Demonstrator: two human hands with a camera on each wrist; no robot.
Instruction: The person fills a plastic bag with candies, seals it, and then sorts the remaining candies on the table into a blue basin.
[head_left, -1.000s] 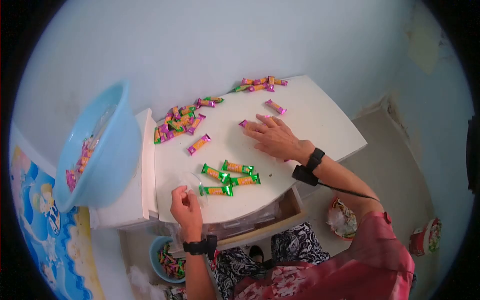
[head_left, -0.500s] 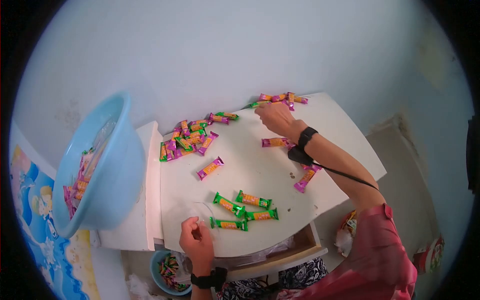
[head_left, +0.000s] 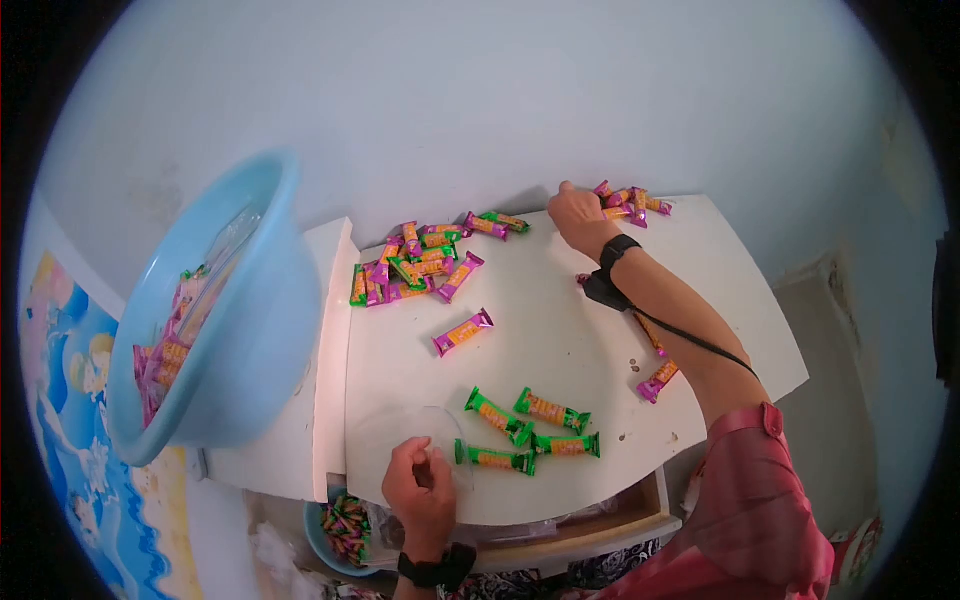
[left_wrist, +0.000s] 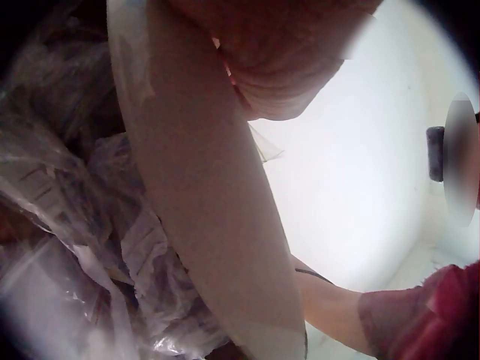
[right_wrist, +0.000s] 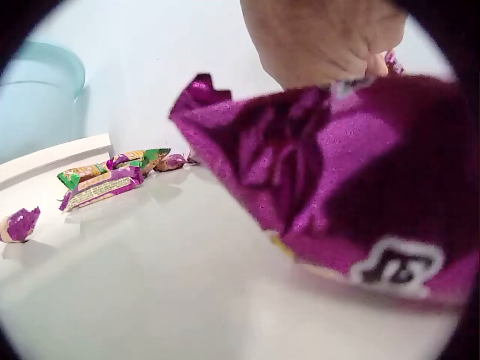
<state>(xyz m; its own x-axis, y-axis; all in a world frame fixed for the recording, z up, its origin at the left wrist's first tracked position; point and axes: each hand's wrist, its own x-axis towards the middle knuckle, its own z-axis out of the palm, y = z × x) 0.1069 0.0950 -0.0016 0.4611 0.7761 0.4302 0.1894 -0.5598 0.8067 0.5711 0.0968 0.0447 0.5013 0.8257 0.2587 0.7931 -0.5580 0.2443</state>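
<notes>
In the head view my left hand (head_left: pixel 422 492) is at the table's near left edge, fingers curled, pinching a piece of clear plastic (head_left: pixel 455 425). A corner of that plastic (left_wrist: pixel 268 146) shows in the left wrist view. Several green-wrapped snack bars (head_left: pixel 565 445) lie just right of it. My right hand (head_left: pixel 580 218) reaches to the back edge by the wall, beside a small pile of purple-wrapped bars (head_left: pixel 638 205). Its fingertips are hidden; I cannot tell whether they hold anything. Under the right wrist, a purple bar (right_wrist: pixel 360 180) looms large in the right wrist view.
A mixed heap of purple and green bars (head_left: pixel 415 262) lies at the back left; a single purple bar (head_left: pixel 463 332) lies before it. A blue basin (head_left: pixel 255 330) with more bars stands left. Below are an open drawer (head_left: pixel 590 525) with plastic bags and a smaller basin (head_left: pixel 320 545).
My right hand has moved from the purple bars at mid-table to the back edge by the wall, uncovering those bars partly. The left hand keeps its place; the head view has shifted.
</notes>
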